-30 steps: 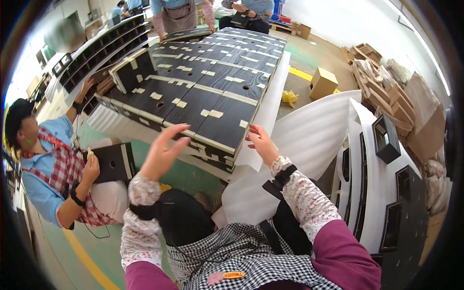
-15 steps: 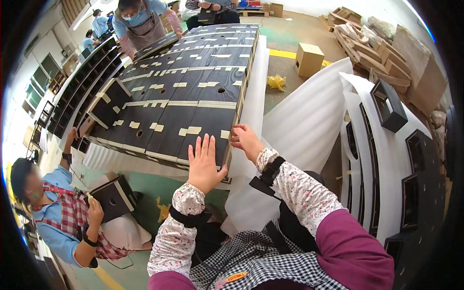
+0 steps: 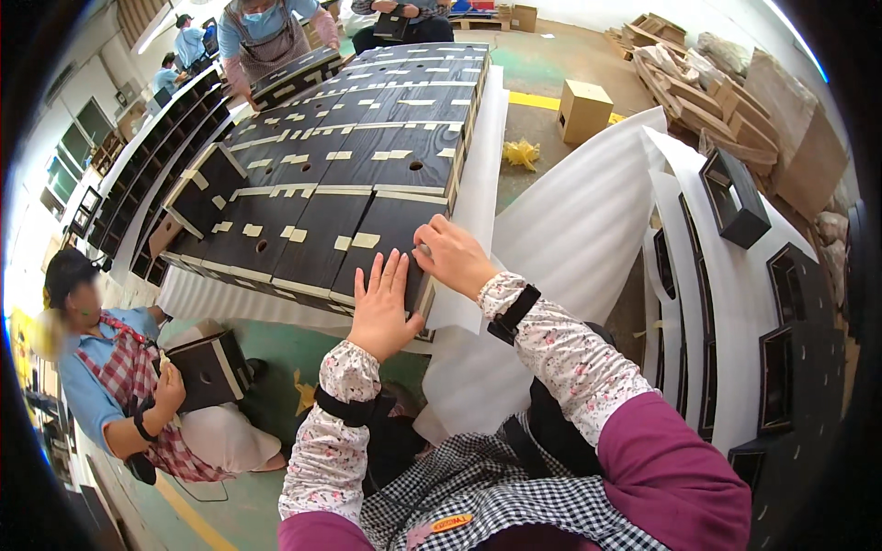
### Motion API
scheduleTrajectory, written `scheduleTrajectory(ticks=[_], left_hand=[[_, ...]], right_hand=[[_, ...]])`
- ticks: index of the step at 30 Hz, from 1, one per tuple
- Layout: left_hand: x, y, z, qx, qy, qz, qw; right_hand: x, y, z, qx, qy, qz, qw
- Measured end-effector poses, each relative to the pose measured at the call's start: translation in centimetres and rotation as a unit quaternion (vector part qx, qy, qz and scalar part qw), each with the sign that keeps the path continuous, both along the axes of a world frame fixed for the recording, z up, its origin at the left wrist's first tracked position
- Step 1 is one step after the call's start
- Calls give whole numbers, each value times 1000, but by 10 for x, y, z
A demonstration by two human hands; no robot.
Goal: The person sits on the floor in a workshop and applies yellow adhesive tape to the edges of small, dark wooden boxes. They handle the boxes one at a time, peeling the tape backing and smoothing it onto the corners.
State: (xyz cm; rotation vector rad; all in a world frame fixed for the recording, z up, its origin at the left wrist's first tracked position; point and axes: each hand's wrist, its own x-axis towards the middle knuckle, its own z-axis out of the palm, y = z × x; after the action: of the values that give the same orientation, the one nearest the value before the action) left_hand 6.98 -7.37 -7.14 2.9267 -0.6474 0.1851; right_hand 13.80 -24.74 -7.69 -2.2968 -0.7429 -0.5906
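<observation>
Dark wood-grain boxes (image 3: 395, 220) stand packed side by side in a block in front of me, with short strips of cream tape (image 3: 366, 241) across their seams. My left hand (image 3: 379, 312) lies flat on the near corner box, thumb apart and fingers stretched out, holding nothing. At the right edge of that same box, my right hand (image 3: 452, 257) is closed, its fingertips bent down onto the top surface. Whatever is between those fingertips, perhaps a tape strip, is hidden.
At the left, a seated co-worker (image 3: 110, 367) holds a dark box (image 3: 209, 375) with a round hole. Another person (image 3: 266, 41) handles a dark box at the far end. White foam sheet (image 3: 570, 220), a bare wooden box (image 3: 584, 112) and more dark frames (image 3: 735, 202) lie to the right.
My right hand has moved up and left from the side onto the top edge, covering a tape strip there. The far co-worker's box is tilted up more. The seated co-worker has shifted position.
</observation>
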Motion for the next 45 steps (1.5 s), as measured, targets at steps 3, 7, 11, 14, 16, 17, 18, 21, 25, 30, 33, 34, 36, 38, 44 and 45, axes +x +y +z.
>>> scheduleTrajectory(ticks=[3, 7, 11, 14, 16, 17, 18, 21, 25, 30, 33, 34, 36, 38, 44, 45], left_hand=[[1, 1, -3, -4, -5, 3, 1000], [-2, -1, -1, -10, -19, 1, 1000], [-1, -1, -1, -2, -13, 8, 1000], [0, -1, 0, -4, -9, 8, 1000], [-2, -3, -1, 1, -11, 11, 1000], [-3, -2, -1, -2, -9, 12, 1000], [-2, -1, -1, -6, -11, 11, 1000], [-3, -1, 1, -10, 0, 14, 1000], [-3, -2, 1, -24, -9, 5, 1000], [-1, 0, -4, -35, -33, -2, 999], [0, 1, -3, -35, -20, 4, 999], [0, 1, -3, -34, -14, 7, 999], [2, 4, -5, -28, -24, 6, 999], [1, 5, -5, -28, -27, 5, 999], [-2, 9, -2, -26, 1, -18, 999], [-2, 11, -2, -29, 4, -18, 999]], right_hand=[[3, -2, 3, 10, 1, 29, 1000], [3, -2, -4, 53, 38, 42, 997], [4, -2, 2, 39, 45, 40, 997], [7, -5, 0, 6, 50, 44, 998], [5, -5, 0, 18, 66, 41, 997], [3, -4, 2, 39, 79, 38, 995], [1, -3, 5, 59, 93, 34, 993], [-1, -4, 10, -46, 2, 27, 999], [6, -3, 22, -247, -122, 35, 961], [17, 4, 35, -342, -212, 89, 911], [27, -1, 37, -294, -153, 120, 936], [30, -6, 36, -264, -121, 129, 948], [30, -15, 33, -197, -46, 151, 968], [19, -22, 35, -146, 38, 166, 975], [-12, -34, 32, -115, 129, 177, 969], [-18, -38, 30, -153, 146, 194, 958]])
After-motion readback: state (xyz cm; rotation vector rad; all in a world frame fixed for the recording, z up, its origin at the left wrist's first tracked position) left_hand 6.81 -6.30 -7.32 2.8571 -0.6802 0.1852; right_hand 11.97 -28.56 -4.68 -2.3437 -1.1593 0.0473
